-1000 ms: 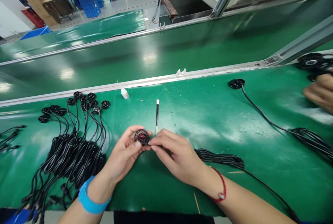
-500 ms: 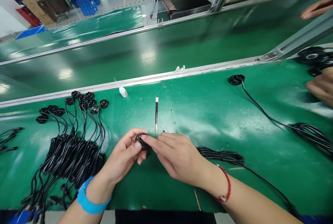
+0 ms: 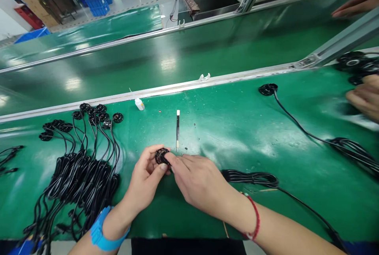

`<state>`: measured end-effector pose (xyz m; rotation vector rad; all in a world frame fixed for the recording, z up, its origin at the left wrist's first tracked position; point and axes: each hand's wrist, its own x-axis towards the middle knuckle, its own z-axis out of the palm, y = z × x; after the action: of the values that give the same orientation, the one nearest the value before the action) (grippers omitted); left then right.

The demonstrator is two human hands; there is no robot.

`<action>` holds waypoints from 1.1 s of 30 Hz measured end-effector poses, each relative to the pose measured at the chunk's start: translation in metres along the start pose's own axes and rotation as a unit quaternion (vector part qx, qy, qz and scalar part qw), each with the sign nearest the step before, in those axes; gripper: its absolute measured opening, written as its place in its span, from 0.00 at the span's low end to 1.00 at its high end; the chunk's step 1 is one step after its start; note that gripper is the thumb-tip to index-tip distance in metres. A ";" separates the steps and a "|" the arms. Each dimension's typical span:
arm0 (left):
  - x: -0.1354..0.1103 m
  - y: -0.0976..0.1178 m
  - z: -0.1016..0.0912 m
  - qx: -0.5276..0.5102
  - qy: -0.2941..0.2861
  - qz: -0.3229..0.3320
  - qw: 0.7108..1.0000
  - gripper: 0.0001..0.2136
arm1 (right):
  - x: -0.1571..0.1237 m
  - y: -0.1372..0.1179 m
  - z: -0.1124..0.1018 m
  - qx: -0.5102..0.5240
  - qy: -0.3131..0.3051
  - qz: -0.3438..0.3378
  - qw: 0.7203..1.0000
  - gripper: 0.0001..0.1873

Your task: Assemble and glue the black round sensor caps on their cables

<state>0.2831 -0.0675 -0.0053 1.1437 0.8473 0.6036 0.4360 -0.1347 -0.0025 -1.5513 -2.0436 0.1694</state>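
Between the fingers and thumb of my left hand [image 3: 149,174] is a small round black housing [image 3: 161,155], its open face turned up and showing an inner rim. My right hand [image 3: 192,176] meets it from the right, index fingertip pressed at the housing's edge and the other fingers curled. My right thumb is mostly hidden. Just beyond the hands lies a thin black brush [image 3: 178,128] with a pale tip. Behind my right wrist rests a coiled black cable [image 3: 251,177]; whether it joins the housing is hidden.
Many bundled black cables [image 3: 83,184] with round ends lie at left. A small white bottle [image 3: 139,104] stands by the metal rail [image 3: 160,90]. At right are another round part [image 3: 268,89] on a cable and a co-worker's hand [image 3: 365,97]. A wooden stick [image 3: 226,229] lies near the front edge.
The housing has tilted, showing more of its open face. My right index finger has shifted from its middle towards its right edge. My left thumb has moved slightly right.
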 end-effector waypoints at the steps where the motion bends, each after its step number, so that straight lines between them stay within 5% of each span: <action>1: 0.000 0.000 0.000 -0.012 -0.007 -0.006 1.000 0.15 | 0.000 0.001 0.001 0.027 0.009 0.002 1.000 0.16; 5: 0.002 0.005 -0.003 -0.075 -0.028 -0.033 0.996 0.15 | 0.000 0.005 0.001 0.156 0.032 0.027 0.987 0.18; 9: 0.001 0.007 -0.006 -0.110 -0.041 -0.041 0.992 0.14 | 0.000 0.008 -0.003 0.238 0.049 0.076 0.967 0.07; 33: -0.003 0.005 -0.009 -0.037 -0.072 -0.051 0.995 0.14 | 0.002 0.004 -0.014 0.330 0.006 0.187 0.925 0.05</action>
<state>0.2737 -0.0632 -0.0015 1.0560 0.7487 0.4588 0.4463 -0.1351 0.0076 -1.4528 -1.4254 0.8911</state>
